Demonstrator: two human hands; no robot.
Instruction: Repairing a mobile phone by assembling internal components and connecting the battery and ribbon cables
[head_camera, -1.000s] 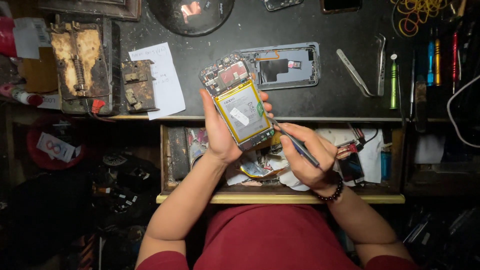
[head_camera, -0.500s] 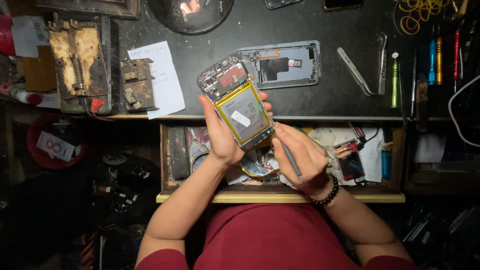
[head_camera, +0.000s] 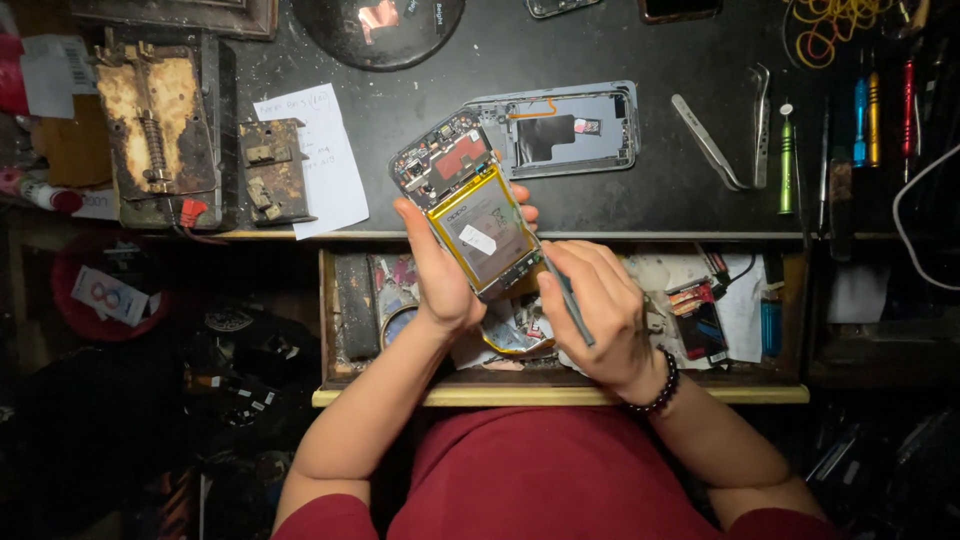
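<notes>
A dark workbench (head_camera: 620, 190) fills the upper half of the view, and below its front edge an open drawer (head_camera: 560, 395) full of small parts and scraps sits in front of the person. On the bench, toward its back middle, lies an empty phone frame (head_camera: 570, 130), back side up; at the left end stand a rusty clamp fixture (head_camera: 160, 130) and a white paper note (head_camera: 315, 160), and toward the right end lie tweezers (head_camera: 735, 135) and a row of screwdrivers (head_camera: 860, 110). Over the front edge of the bench, the left hand (head_camera: 440, 275) holds an opened phone (head_camera: 470, 205), fingers wrapped round its sides in a firm grasp. The phone's long axis runs diagonally, circuit-board end toward the back left, lower end toward the right hand (head_camera: 600, 310). That hand, just beside the lower end, is closed in a pen grip on a thin metal tool (head_camera: 565, 295), whose tip points up at the phone's lower right edge, touching or nearly so. The phone shows a yellow-edged battery with a grey face, a white sticker, and a red-patched board above.
</notes>
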